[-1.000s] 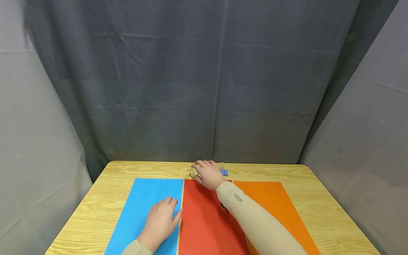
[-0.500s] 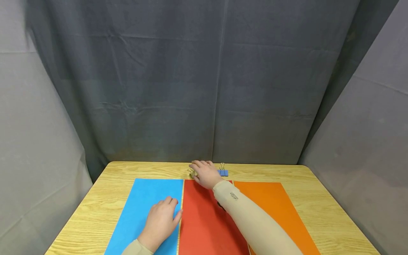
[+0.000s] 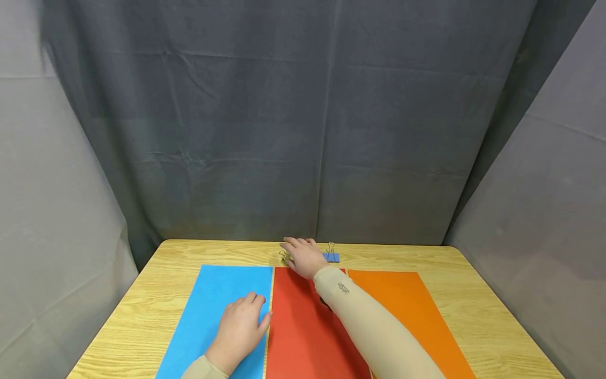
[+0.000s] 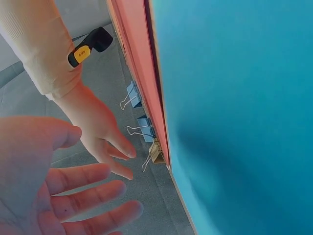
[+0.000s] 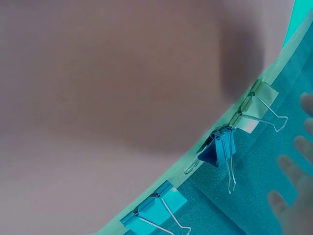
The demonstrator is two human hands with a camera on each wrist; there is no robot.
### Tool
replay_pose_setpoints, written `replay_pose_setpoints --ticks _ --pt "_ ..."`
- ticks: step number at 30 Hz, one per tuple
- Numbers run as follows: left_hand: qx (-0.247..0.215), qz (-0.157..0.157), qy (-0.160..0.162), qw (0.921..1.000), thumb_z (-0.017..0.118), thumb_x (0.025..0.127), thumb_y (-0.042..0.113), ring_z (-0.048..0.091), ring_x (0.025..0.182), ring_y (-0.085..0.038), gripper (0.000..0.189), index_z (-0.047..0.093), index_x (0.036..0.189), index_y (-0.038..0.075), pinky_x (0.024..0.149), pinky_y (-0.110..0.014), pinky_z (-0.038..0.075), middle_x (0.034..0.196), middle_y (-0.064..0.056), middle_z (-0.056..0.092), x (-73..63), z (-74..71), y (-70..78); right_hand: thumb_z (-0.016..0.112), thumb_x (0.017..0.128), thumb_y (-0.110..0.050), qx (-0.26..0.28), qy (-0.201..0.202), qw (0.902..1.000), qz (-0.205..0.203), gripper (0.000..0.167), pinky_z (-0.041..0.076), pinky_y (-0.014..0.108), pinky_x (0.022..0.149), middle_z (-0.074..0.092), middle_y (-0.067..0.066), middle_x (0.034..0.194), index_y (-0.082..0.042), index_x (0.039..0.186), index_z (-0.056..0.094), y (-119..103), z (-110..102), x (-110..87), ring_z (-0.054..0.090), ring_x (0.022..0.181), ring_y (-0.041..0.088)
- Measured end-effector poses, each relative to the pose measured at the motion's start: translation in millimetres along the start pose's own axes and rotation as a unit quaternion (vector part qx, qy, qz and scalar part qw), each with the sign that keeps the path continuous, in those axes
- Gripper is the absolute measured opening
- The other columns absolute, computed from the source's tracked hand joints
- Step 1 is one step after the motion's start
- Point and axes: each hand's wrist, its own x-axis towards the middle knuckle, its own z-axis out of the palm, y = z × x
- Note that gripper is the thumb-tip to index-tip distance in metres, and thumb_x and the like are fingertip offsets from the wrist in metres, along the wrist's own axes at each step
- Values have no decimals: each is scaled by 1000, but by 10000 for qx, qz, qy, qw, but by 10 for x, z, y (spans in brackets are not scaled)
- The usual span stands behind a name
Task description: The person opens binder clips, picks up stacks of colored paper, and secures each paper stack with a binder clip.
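Observation:
My right hand [image 3: 305, 259] reaches to the far edge of the table, palm down and fingers loosely extended, close over a yellow binder clip [image 3: 285, 258]. A blue binder clip [image 3: 333, 257] lies just right of it. The left wrist view shows the yellow clip, a middle blue clip [image 4: 145, 128] and a further blue clip [image 4: 133, 94] in a row; the right fingertips overlap the space beside them. In the right wrist view that hand [image 5: 296, 200] appears apart from the clips. My left hand [image 3: 239, 331] is held over the blue sheet [image 3: 222, 287], fingers spread and holding nothing.
A red sheet [image 3: 298, 342] and an orange sheet [image 3: 402, 300] lie beside the blue one on the wooden table [image 3: 473, 295]. A dark grey curtain [image 3: 236, 131] hangs behind the far edge, with paler cloth at both sides. The right forearm crosses the red and orange sheets.
My right hand has shifted slightly left, covering more of the yellow binder clip and exposing more of the blue one. The left hand has stayed in place.

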Motion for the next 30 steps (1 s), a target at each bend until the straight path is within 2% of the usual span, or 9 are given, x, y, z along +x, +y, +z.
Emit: replay_pose_setpoints --ticks 17,30 --pt "-47 17 23 10000 81 89 28 64 72 -22 26 72 101 7 64 -41 55 90 -4 65 -32 -63 60 61 105 -30 83 -146 9998 66 51 37 50 119 45 0 161 -25 154 48 1 100 97 48 144 24" --pt "-40 -16 -35 10000 80 89 29 63 71 -21 26 72 101 8 63 -41 54 90 -3 65 -36 -48 52 61 105 -30 141 -382 9988 289 52 36 49 120 47 -1 159 -26 154 47 53 180 140 48 143 23"
